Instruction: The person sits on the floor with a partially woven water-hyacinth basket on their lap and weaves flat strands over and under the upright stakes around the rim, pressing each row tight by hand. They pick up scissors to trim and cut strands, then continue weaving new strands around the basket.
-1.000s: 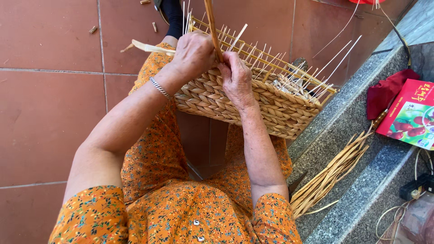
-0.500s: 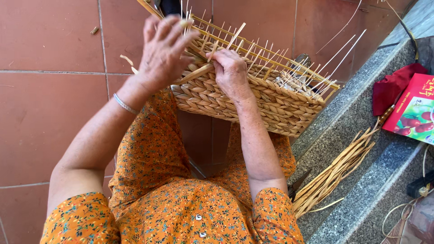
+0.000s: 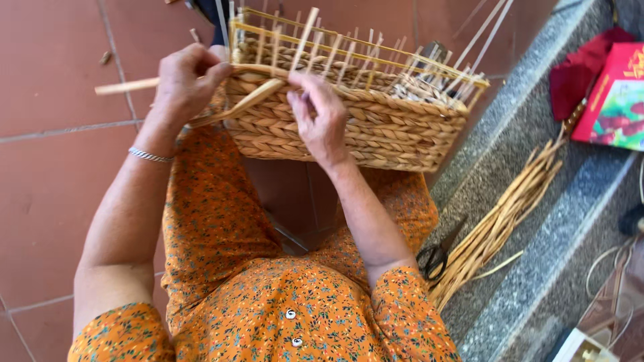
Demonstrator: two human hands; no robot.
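Fingers [image 3: 201, 70] lower now, pinching strand [image 3: 251, 100] beside basket [image 3: 376, 127]

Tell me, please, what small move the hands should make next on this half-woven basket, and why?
Probably pull the loose strand snug and tuck it behind the next upright stake. The left hand grips the strand at the corner of the basket, where it lies slack across the outside, while the right hand presses the top woven row. Bare stakes above show the row is unfinished.
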